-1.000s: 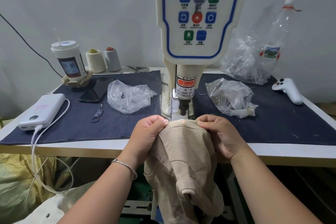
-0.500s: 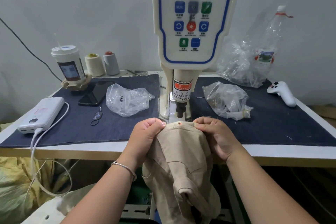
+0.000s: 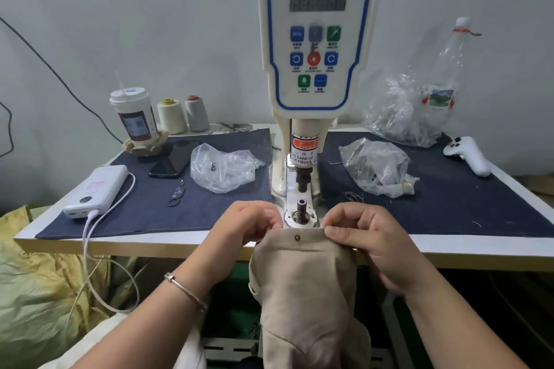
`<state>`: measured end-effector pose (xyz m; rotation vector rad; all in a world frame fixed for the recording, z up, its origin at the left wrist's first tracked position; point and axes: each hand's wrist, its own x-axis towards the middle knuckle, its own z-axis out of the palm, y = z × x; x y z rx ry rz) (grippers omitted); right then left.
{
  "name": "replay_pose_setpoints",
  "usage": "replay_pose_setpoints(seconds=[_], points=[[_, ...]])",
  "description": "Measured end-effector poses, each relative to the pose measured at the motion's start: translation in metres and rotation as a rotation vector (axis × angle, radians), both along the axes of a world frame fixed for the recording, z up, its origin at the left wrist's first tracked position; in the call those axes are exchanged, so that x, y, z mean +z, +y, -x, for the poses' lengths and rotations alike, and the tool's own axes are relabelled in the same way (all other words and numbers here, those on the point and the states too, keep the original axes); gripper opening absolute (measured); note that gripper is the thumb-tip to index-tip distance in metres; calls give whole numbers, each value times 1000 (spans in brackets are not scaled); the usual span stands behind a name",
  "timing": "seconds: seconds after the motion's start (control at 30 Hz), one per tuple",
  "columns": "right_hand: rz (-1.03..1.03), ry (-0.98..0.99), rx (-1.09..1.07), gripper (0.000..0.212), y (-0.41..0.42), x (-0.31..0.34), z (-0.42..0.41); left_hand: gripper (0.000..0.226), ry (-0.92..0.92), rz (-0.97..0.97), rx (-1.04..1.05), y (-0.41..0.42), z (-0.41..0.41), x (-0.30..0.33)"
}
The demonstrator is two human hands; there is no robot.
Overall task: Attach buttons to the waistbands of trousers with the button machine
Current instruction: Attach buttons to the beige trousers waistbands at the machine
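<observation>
White table edge [image 3: 180,244], both hands [image 3: 248,226] [image 3: 368,237] pinching beige trousers waistband [image 3: 302,241], wrists level

I see beige trousers [image 3: 302,287] hanging off the table edge, waistband uppermost, one small dark button [image 3: 297,237] on it, apparently fixed. Button machine [image 3: 316,39] stands upright just behind.

Bare die post [image 3: 301,207] — plastic bags [image 3: 223,167] flanking

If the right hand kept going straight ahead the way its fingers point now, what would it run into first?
The right hand, pinching the waistband, has fingers aimed left. They would most likely meet the left hand across the fabric; the machine's lower post sits just beyond that line, though depth is unclear.
</observation>
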<state>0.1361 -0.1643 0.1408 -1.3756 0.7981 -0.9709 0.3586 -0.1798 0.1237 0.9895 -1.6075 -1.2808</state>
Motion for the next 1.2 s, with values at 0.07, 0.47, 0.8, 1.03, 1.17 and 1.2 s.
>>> replay_pose_setpoints(seconds=[0.07,0.47,0.8,1.03,1.17,1.2], points=[[64,37,75,5,12,16,-4,26,-127,-9,-123,12,0,26],[208,12,86,38,50,45,3,7,-270,56,-306,66,11,91],[-29,439,307,24,54,-31,29,14,-135,90,-375,77,-25,100],[374,350,70,11,68,26,11,27,-463,-63,-30,79,-59,91],[555,477,127,18,69,44,-12,41,-432,140,-6,84,-21,86],[585,513,110,21,68,45,-17,36,-419,173,-57,85,-11,83]])
